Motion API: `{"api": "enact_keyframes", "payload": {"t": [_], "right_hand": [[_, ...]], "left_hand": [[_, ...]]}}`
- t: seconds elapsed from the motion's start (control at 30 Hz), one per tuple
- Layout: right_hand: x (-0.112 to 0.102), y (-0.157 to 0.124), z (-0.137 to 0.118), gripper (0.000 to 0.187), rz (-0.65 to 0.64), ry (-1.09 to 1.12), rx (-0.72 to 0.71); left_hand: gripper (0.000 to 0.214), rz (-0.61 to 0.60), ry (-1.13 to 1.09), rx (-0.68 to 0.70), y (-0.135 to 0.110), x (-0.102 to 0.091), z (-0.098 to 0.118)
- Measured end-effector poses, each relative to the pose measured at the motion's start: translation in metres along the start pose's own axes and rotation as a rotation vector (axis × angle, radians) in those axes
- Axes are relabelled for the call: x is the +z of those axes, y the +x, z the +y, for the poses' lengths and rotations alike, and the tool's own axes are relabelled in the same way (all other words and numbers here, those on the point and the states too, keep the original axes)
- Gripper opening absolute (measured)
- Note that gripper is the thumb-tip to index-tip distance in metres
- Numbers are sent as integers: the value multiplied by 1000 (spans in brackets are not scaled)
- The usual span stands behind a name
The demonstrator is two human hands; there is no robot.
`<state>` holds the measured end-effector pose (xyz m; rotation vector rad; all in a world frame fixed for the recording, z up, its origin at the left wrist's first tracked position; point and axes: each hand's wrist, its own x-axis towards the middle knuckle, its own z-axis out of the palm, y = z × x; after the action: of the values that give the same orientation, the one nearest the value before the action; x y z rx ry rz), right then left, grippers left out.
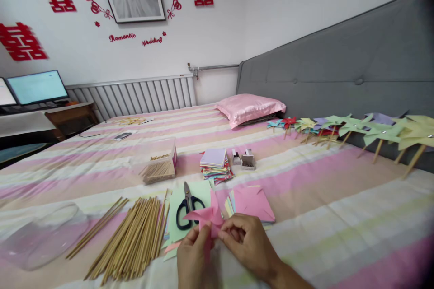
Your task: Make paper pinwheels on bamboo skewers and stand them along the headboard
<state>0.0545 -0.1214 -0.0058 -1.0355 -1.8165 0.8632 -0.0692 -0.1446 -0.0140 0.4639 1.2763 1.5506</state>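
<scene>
My left hand (192,257) and my right hand (248,242) meet low in the middle of the view, both pinching a folded pink paper pinwheel (205,217) held just above the striped bed (339,216). Fingers of both hands are closed on the paper. Black-handled scissors (188,206) lie on a pale green sheet right behind the pinwheel. Cut pink paper squares (252,203) lie to the right of it. A pile of thin wooden sticks (132,239) lies to the left of my left hand.
A stack of coloured paper (214,165), a small stapler (236,157) and a staple box (247,160) sit further back. A clear box of sticks (159,167) stands left of them. Finished pinwheels (369,133) lean along the grey headboard; a pink pillow (249,108) and clear lid (44,235) lie nearby.
</scene>
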Motion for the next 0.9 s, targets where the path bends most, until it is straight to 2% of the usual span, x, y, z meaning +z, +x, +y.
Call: {"api": "enact_keyframes", "payload": {"t": [0.17,0.37,0.6,0.73,0.9], "right_hand": [[1,3,3,19,-2,89,125],[0,6,5,19,8,117,169],[0,6,9,22,38,105,211],[0,6,11,25,46,88,221],[-2,7,10,31,12,123,242]], "left_hand": [[20,1,22,8,2,-1,-3],[23,29,42,17,-4,4,0],[26,25,165,141,-8,11,4],[26,73,209,234,-6,10,0],[24,117,266,256,-2,7,-4]]}}
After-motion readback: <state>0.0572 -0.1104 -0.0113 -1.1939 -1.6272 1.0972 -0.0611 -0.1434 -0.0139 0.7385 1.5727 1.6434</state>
